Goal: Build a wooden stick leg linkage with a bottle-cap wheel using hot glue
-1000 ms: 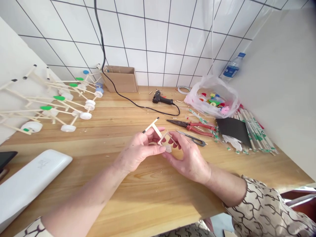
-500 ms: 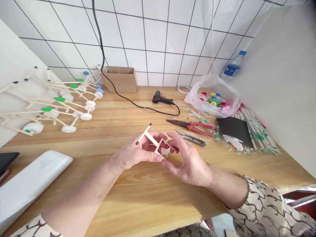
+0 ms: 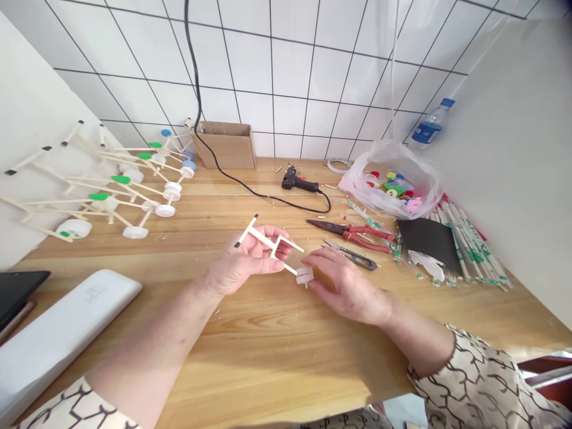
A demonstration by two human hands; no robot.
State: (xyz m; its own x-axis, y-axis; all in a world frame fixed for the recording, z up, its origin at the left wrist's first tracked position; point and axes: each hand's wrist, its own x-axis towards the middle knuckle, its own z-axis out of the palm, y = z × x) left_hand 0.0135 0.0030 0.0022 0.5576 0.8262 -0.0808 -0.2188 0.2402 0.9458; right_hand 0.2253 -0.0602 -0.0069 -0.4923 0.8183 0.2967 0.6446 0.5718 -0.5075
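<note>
My left hand [image 3: 250, 259] is closed around a small frame of cream sticks [image 3: 263, 239]. The frame has a crossbar with black tips at one end and a two-pronged fork at the other. At the end of the nearer prong sits a small white plastic wheel [image 3: 304, 275]. My right hand [image 3: 351, 285] has its thumb and fingertips curled at the wheel's right side, apparently pinching it. The farther prong ends free, just above the right fingertips. Both hands are above the wooden table [image 3: 250, 345].
Several stick tricycles [image 3: 120, 179] stand at the left, beside a cardboard box [image 3: 226, 146]. A glue gun [image 3: 299, 180], red-handled pliers [image 3: 353, 232] and thread snips [image 3: 353, 255] lie beyond my hands. Rightward are a bag of caps [image 3: 393, 179] and wrapped sticks [image 3: 473, 244]. A white case [image 3: 71, 333] lies left.
The fork has come out from between my hands, and the white wheel now shows at its nearer prong. My right hand has drawn slightly away from the left, and the view has shifted a little.
</note>
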